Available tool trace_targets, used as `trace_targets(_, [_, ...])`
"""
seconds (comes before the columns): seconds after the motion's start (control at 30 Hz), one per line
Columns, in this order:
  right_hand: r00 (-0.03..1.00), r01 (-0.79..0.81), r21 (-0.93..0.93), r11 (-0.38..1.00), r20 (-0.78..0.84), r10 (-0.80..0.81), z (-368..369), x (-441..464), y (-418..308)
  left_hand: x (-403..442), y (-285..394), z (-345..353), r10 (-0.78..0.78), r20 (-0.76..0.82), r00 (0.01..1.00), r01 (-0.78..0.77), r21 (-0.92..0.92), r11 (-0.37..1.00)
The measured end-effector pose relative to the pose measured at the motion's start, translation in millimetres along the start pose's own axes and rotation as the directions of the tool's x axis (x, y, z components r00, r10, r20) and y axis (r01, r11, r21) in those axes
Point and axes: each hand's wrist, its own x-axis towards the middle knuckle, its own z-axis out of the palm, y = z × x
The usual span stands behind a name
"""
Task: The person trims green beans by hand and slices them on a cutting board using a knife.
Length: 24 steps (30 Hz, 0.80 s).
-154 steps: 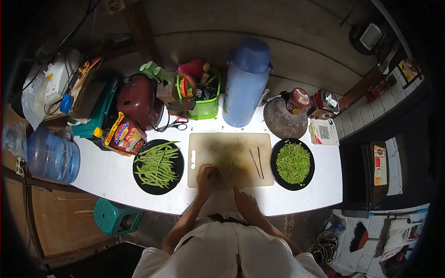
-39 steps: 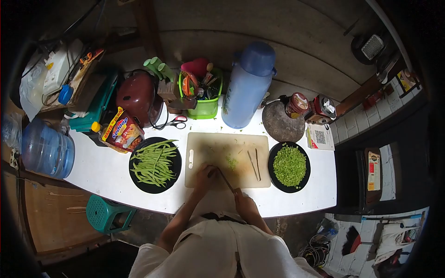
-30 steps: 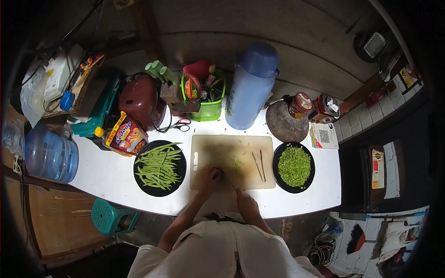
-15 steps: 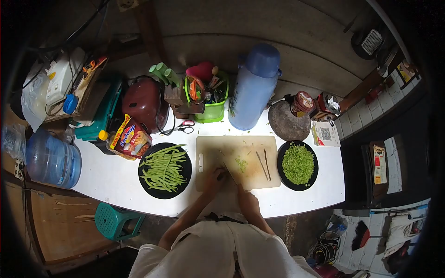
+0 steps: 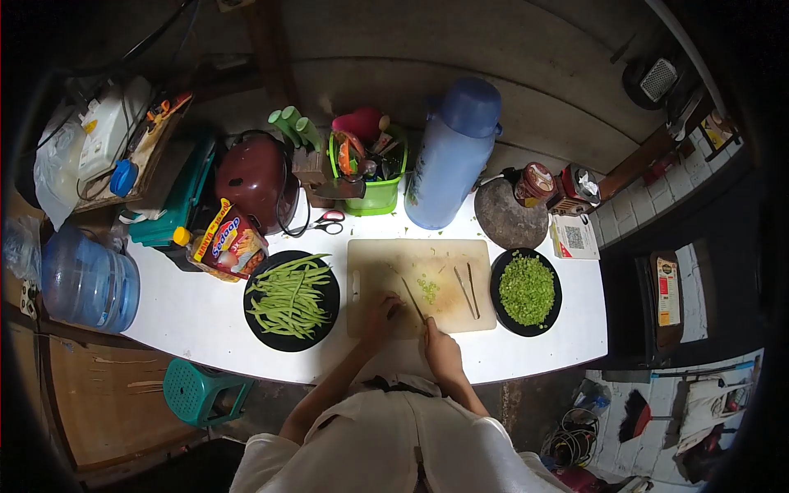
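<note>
My right hand (image 5: 442,352) is wrapped round the handle of a knife (image 5: 413,298), whose blade points up and left over the cutting board (image 5: 477,283). My left hand (image 5: 382,319) rests on the board's lower left part with its fingers curled; what they hold, if anything, is hidden in shadow. Small green pieces (image 5: 427,288) lie right of the blade. Beyond them on the board are tongs (image 5: 467,291). Whole green beans (image 5: 289,296) fill a black plate (image 5: 255,327) at the left. A second black plate (image 5: 498,306) at the right holds chopped green pieces (image 5: 527,289).
Behind the board stand a blue thermos (image 5: 448,164), a green basket (image 5: 380,197) of utensils and scissors (image 5: 329,222). A snack packet (image 5: 230,242) and a maroon appliance (image 5: 256,185) are at the back left. A round stone (image 5: 509,214) sits at the back right.
My right hand and the knife have moved slightly up and away from my left hand, so more of the blade shows. The small green pieces near it are in clearer view.
</note>
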Motion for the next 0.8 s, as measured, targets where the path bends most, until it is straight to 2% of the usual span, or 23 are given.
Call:
trace_targets(0.1, [0.997,-0.057,0.043,0.997,0.050,0.054,-9.0,-2.6,3.0,-0.2,-2.1,3.8,0.005,-0.017,1.000,-0.006,-0.047,0.999])
trace_targets(0.23, [0.996,0.073,0.073,0.995,0.054,-0.077,0.1,-15.7,22.4,-0.1,1.9,2.2,0.029,-0.027,0.999,-0.029,0.002,1.000])
trace_targets(0.3, [0.994,0.088,0.071,0.994,0.062,-0.093,3.8,-21.9,26.7,-0.6,4.1,2.7,-0.064,-0.017,0.998,0.063,-0.040,0.997])
trace_targets(0.33, [0.992,0.064,0.060,0.996,0.105,-0.070,3.9,-22.6,27.6,-2.5,4.4,3.6,-0.111,-0.009,0.994,0.111,-0.061,0.992])
trace_targets(0.5, [0.962,-0.037,0.014,0.999,0.271,0.032,-8.1,-17.4,16.2,-2.2,1.0,3.8,-0.064,-0.020,0.998,0.064,0.016,0.998])
trace_targets(0.6, [0.947,-0.063,-0.019,0.998,0.316,0.065,-3.8,-11.2,15.7,-1.7,8.4,1.1,-0.043,-0.024,0.999,0.045,0.071,0.996])
trace_targets(0.8, [0.983,0.101,-0.062,0.993,0.161,-0.089,5.3,2.2,5.0,-4.8,-8.1,7.3,-0.087,0.011,0.996,0.088,-0.045,0.995])
